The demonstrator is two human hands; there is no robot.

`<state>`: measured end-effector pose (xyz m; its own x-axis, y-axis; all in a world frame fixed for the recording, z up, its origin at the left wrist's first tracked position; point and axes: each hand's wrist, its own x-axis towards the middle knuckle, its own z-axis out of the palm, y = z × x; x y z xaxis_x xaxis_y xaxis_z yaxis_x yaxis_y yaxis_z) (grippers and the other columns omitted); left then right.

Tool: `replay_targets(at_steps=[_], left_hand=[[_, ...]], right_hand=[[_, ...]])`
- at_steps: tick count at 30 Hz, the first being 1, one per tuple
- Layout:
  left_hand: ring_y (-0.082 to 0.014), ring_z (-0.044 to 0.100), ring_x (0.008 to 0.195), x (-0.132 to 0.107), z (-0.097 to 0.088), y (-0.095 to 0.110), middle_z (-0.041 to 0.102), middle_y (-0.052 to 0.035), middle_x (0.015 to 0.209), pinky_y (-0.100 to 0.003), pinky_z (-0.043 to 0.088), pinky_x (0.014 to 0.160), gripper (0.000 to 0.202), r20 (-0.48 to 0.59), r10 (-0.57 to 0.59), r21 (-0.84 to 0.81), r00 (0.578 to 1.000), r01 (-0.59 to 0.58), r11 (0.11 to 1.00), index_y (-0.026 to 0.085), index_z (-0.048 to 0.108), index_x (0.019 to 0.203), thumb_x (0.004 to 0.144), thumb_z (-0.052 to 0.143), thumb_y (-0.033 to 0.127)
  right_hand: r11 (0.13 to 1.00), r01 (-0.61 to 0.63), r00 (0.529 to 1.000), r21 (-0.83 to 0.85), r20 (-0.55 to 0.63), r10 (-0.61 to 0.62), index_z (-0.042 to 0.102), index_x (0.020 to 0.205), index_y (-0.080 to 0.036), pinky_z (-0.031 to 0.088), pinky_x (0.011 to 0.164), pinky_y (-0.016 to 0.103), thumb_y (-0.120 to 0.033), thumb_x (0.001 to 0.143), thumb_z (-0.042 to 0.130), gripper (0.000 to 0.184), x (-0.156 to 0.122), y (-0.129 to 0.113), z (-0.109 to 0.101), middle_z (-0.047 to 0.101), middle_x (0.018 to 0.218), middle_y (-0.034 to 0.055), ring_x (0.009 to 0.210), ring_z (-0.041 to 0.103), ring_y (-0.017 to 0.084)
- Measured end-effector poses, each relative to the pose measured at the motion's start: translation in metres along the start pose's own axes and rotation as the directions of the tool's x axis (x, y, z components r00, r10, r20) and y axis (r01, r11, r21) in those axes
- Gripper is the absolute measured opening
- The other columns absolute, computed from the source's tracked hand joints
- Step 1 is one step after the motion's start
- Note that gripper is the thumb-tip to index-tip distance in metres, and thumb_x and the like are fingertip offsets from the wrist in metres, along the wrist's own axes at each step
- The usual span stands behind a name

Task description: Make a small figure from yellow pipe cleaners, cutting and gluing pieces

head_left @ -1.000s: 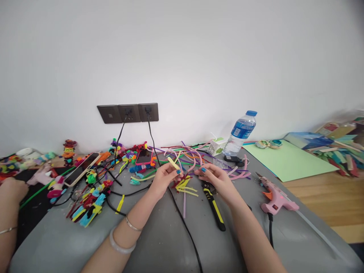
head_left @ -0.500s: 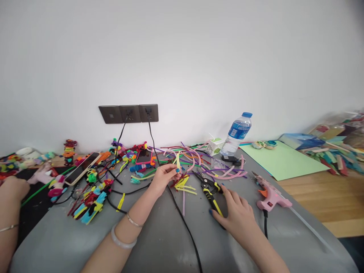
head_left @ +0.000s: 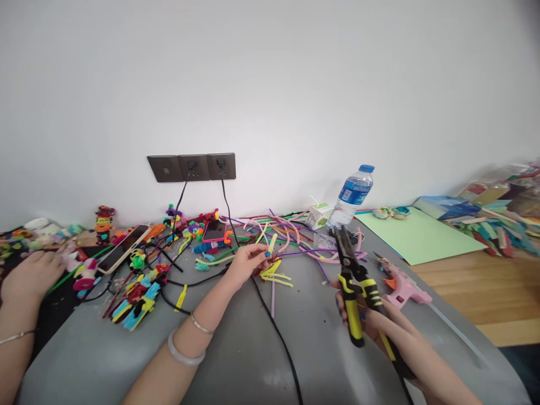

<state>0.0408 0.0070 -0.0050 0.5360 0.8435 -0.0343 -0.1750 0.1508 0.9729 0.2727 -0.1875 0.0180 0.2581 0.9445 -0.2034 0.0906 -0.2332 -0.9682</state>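
Note:
My left hand (head_left: 247, 265) pinches a short pale yellow pipe cleaner (head_left: 272, 242) that points upward from the fingertips. Beside those fingers, cut yellow pipe cleaner pieces (head_left: 276, 275) lie in a small pile. My right hand (head_left: 379, 323) is wrapped round the black and yellow handles of a pair of pliers (head_left: 352, 278), raised above the table with the jaws pointing up and away from me. Behind the pliers, a pink glue gun (head_left: 407, 293) rests on the table with a long clear glue stick in it.
A tilted water bottle (head_left: 351, 194) and a drink carton (head_left: 319, 215) stand by the wall. Pipe cleaner figures (head_left: 137, 301) lie at left, near another person's hand (head_left: 34, 278). A black cable (head_left: 274, 326) crosses the grey table. Green paper (head_left: 426, 239) lies at right.
My right hand has picked the pliers up off the table and moved them right and toward me. My left hand stays nearly still with the pipe cleaner. The other person's hand has shifted right.

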Motion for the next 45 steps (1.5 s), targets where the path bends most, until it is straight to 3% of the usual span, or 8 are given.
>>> replay_targets(at_steps=[4,9,12,22,30,37,41,45], left_hand=[[-0.0109,0.053,0.056,0.0,0.001,0.0,0.061,-0.0007,0.061,-0.023,0.042,0.057,0.037,0.01,0.035,0.109,0.999,-0.036,0.993,0.013,0.072,0.088,0.068,0.076,0.044],[-0.0111,0.052,0.056,-0.002,0.001,0.003,0.063,-0.0025,0.064,-0.022,0.04,0.054,0.035,0.031,0.053,0.177,0.998,-0.058,0.982,0.013,0.073,0.087,0.071,0.074,0.044],[-0.0108,0.049,0.052,-0.003,0.002,0.004,0.062,-0.0022,0.062,-0.022,0.038,0.051,0.035,0.063,0.054,0.231,0.997,-0.067,0.971,0.014,0.075,0.089,0.072,0.073,0.045],[-0.0128,0.053,0.06,-0.003,-0.003,0.003,0.065,-0.0049,0.073,-0.023,0.04,0.057,0.029,0.119,0.167,0.348,0.979,-0.199,0.916,0.015,0.076,0.093,0.078,0.067,0.038],[-0.0149,0.056,0.068,-0.003,-0.007,0.008,0.065,-0.0082,0.082,-0.024,0.043,0.061,0.023,0.151,0.252,0.404,0.956,-0.292,0.867,0.015,0.077,0.09,0.082,0.063,0.032],[-0.0173,0.06,0.078,0.0,-0.013,0.005,0.068,-0.0088,0.086,-0.025,0.044,0.067,0.022,0.199,0.283,0.521,0.938,-0.346,0.78,0.015,0.077,0.092,0.083,0.058,0.022],[-0.0158,0.058,0.072,0.0,-0.014,0.007,0.069,-0.0073,0.084,-0.024,0.043,0.064,0.022,0.196,0.28,0.598,0.94,-0.341,0.725,0.016,0.075,0.091,0.083,0.056,0.021],[-0.0123,0.054,0.063,-0.005,-0.012,0.011,0.067,-0.0024,0.076,-0.022,0.039,0.057,0.022,0.291,0.233,0.65,0.928,-0.37,0.664,0.018,0.071,0.095,0.079,0.056,0.018]], right_hand=[[0.957,-0.114,0.973,0.267,0.224,0.053,0.067,0.113,-0.021,0.053,0.086,0.044,-0.042,0.072,0.06,0.046,-0.008,-0.014,0.028,0.068,0.107,0.0143,0.096,0.065,0.032],[0.888,-0.27,0.887,0.373,0.456,0.078,0.067,0.114,-0.018,0.051,0.088,0.043,-0.036,0.074,0.061,0.045,-0.002,-0.017,0.054,0.069,0.105,0.0132,0.093,0.066,0.028],[0.879,-0.284,0.862,0.384,0.503,0.058,0.066,0.114,-0.018,0.05,0.089,0.042,-0.034,0.074,0.064,0.043,0.005,-0.019,0.056,0.069,0.105,0.0122,0.092,0.066,0.027],[0.909,-0.275,0.894,0.312,0.431,0.122,0.068,0.105,-0.019,0.05,0.087,0.04,-0.036,0.072,0.065,0.037,0.006,-0.025,0.053,0.068,0.102,0.0102,0.089,0.064,0.025],[0.975,-0.174,0.94,0.137,0.317,0.123,0.065,0.1,-0.018,0.046,0.065,0.03,-0.043,0.073,0.067,0.037,0.008,-0.015,0.05,0.062,0.087,0.0047,0.07,0.055,0.017],[0.96,-0.121,0.975,0.251,0.209,0.069,0.061,0.096,-0.019,0.034,0.052,0.025,-0.04,0.073,0.069,0.033,0.01,-0.009,0.054,0.05,0.071,-0.0019,0.051,0.038,0.01],[0.949,-0.064,0.994,0.31,0.099,0.035,0.062,0.101,-0.02,0.042,0.058,0.029,-0.045,0.076,0.065,0.036,0.014,-0.005,0.041,0.057,0.083,0.0038,0.063,0.05,0.016],[0.999,0.021,0.999,0.03,-0.042,-0.02,0.061,0.106,-0.022,0.047,0.068,0.033,-0.049,0.077,0.061,0.04,0.02,0.001,0.029,0.063,0.091,0.0052,0.075,0.058,0.022]])
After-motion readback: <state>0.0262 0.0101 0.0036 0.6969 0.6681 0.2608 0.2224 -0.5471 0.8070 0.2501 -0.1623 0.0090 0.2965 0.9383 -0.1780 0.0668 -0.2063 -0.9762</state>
